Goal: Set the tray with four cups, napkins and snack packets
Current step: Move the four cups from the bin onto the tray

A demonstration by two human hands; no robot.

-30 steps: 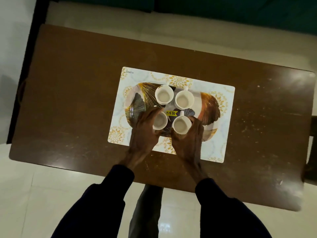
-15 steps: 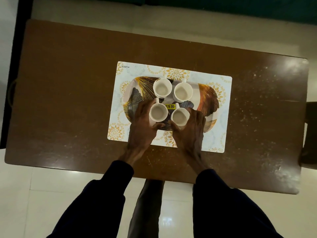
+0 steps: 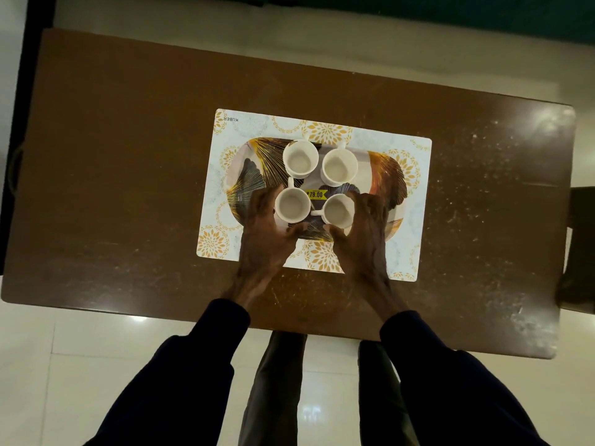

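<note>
Four cups (image 3: 301, 159) on tray (image 3: 391, 175): left hand (image 3: 262, 233) curled round near-left cup (image 3: 292, 205), right hand (image 3: 363, 233) round near-right cup (image 3: 338, 210). Seemingly finishing placement; next, release, then napkins and packets.

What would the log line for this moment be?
tray: four cups; left hand: grips near-left cup; right hand: grips near-right cup; napkins, packets: unseen

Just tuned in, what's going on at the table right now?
A person is arranging cups on a patterned tray, which lies on a placemat on the table. The left hand grips the near left cup and the right hand grips the near right cup. The far cups stand untouched. No napkins or snack packets are in view.
</note>
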